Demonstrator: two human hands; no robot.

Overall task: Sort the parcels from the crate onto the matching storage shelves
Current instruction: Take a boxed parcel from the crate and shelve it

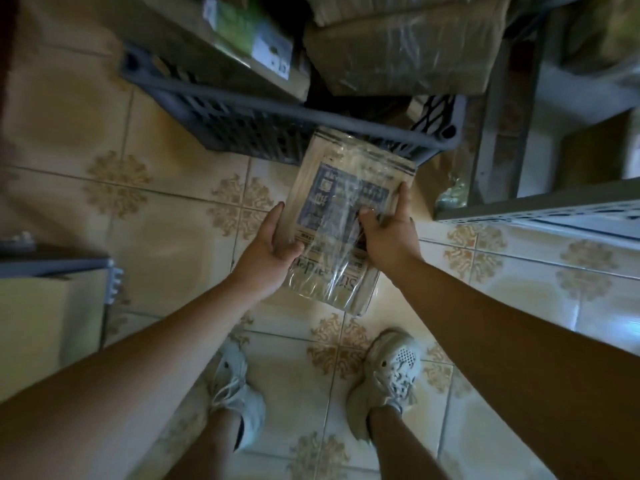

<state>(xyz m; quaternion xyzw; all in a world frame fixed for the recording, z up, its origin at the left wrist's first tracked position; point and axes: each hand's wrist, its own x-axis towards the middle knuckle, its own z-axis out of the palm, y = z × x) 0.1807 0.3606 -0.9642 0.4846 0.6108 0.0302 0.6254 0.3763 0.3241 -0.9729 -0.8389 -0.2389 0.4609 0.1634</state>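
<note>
On the head camera I see the left hand (273, 244) and right hand (388, 237) gripping a flat plastic-wrapped parcel (346, 209) by its sides, thumbs on top, above the floor in front of the dark crate (242, 119). The crate holds a brown wrapped bundle (398, 53) and a labelled box (249, 39).

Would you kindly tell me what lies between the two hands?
In the head view, the plastic-wrapped parcel lies between the left hand and the right hand, each holding one side edge.

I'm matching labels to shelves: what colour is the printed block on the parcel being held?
Dark blue, printed on the cream parcel; clearest in the head view.
</note>
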